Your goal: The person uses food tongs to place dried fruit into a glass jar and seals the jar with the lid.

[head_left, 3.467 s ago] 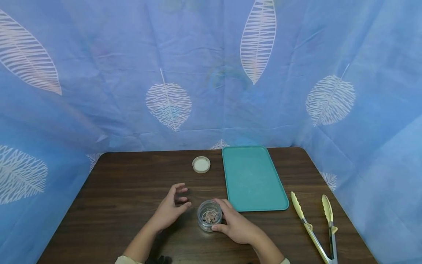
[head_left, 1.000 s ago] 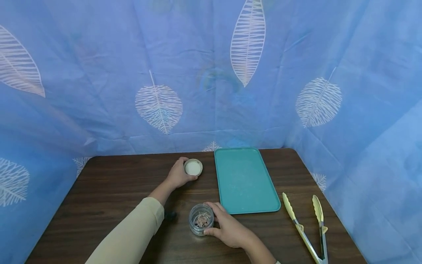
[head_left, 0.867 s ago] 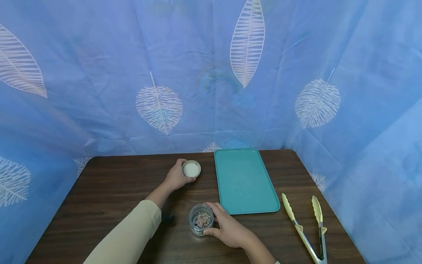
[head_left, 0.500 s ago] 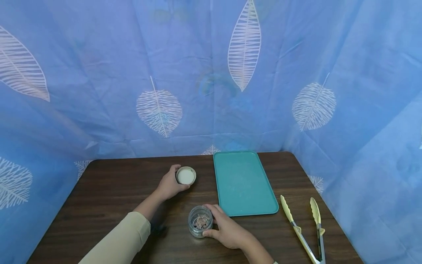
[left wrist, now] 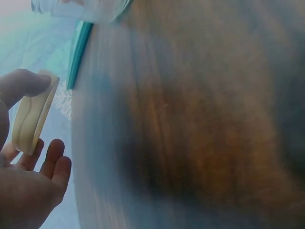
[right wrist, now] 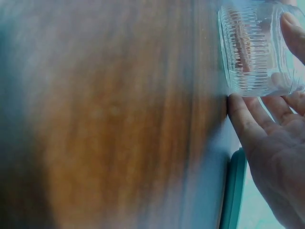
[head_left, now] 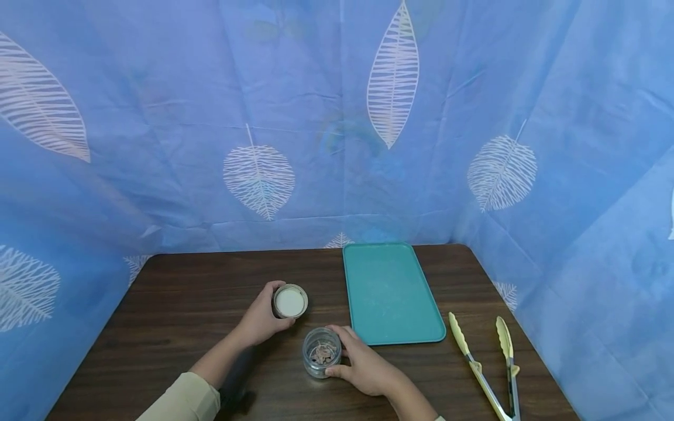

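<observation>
A round pale lid (head_left: pixel 291 301) with a white inner face is pinched between the thumb and fingers of my left hand (head_left: pixel 260 317), above the table. In the left wrist view the lid (left wrist: pixel 34 114) appears edge-on, cream coloured. My right hand (head_left: pixel 365 363) grips a clear glass jar (head_left: pixel 314 369) from its right side, thumb in front and fingers behind. The jar stands upright and uncovered on the table, with small brownish pieces (head_left: pixel 322 353) at its bottom. Ribbed glass walls of the jar (right wrist: pixel 257 52) show in the right wrist view.
A teal tray (head_left: pixel 392 292) lies flat behind and right of the jar. Spread metal tongs (head_left: pixel 487 383) with yellow tips rest at the right of the dark wooden table (head_left: pixel 174 304). A blue leaf-patterned cloth (head_left: pixel 316 105) hangs behind and at both sides.
My left hand has reached to the lid at the back of the table, taken hold of it and brought it nearer to the jar. The right hand keeps its grip on the jar.
</observation>
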`<state>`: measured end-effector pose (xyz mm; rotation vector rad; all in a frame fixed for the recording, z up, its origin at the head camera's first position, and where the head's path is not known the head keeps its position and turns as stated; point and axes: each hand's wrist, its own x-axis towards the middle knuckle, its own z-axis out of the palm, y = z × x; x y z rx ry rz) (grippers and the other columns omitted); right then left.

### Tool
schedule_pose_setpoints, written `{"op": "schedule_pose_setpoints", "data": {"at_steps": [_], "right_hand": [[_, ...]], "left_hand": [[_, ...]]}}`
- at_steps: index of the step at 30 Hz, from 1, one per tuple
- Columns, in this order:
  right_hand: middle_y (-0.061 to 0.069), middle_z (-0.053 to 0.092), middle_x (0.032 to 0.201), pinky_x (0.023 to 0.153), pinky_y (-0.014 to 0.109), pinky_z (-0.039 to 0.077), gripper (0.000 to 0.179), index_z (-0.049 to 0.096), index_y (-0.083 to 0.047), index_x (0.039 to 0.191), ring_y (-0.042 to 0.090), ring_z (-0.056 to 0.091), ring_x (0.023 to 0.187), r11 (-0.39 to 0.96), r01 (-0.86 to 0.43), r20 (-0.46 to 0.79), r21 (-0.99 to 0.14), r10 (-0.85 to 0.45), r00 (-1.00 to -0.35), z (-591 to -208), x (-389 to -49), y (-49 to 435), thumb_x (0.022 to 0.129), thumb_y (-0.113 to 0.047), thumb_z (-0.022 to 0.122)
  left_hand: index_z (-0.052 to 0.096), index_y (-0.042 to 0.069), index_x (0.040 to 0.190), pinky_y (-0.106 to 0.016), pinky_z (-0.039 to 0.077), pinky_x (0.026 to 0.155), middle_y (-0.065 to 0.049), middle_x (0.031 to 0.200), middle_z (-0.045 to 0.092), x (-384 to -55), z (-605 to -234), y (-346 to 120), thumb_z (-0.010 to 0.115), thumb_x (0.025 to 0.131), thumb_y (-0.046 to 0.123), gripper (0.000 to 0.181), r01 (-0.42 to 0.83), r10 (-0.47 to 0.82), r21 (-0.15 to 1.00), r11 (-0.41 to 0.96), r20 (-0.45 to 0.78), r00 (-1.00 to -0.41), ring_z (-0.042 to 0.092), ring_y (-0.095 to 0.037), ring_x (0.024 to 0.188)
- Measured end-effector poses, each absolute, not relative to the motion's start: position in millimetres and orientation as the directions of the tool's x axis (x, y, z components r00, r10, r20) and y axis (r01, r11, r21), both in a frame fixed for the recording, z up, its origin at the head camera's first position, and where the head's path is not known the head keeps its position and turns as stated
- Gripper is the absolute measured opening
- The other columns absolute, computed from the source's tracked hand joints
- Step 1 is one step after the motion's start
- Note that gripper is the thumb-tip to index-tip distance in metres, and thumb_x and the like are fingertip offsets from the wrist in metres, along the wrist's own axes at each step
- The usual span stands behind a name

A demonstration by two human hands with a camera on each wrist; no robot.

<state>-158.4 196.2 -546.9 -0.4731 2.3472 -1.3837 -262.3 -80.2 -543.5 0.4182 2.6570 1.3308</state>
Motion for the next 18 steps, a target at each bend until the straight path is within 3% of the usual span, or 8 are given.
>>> {"op": "schedule_pose_setpoints", "data": {"at_steps": [9,18], "right_hand": [[0.013,0.044,0.158,0.117,0.045,0.052,0.086,0.034,-0.012,0.167,0.037,0.051,0.148,0.413,-0.086,-0.115,-0.907,-0.438,-0.891,-550.5,-150.2,193.7,0.097,-0.026,0.083],[0.016,0.039,0.164,0.121,0.051,0.047,0.088,0.029,-0.010,0.170,0.039,0.047,0.154,0.381,-0.099,-0.084,-0.919,-0.437,-0.895,-552.4,-150.9,192.8,0.100,-0.027,0.080]], "left_hand": [[0.041,0.007,0.160,-0.061,0.052,0.110,-0.021,0.157,0.052,-226.2,-548.3,-86.3,0.092,0.085,0.010,0.090,0.172,0.292,0.844,0.508,0.019,-0.956,0.056,-0.043,0.142],[0.043,0.013,0.160,-0.051,0.057,0.102,-0.019,0.155,0.053,-201.9,-547.3,-88.2,0.092,0.085,0.007,0.090,0.124,0.246,0.872,0.473,0.005,-0.969,0.061,-0.038,0.134]]}}
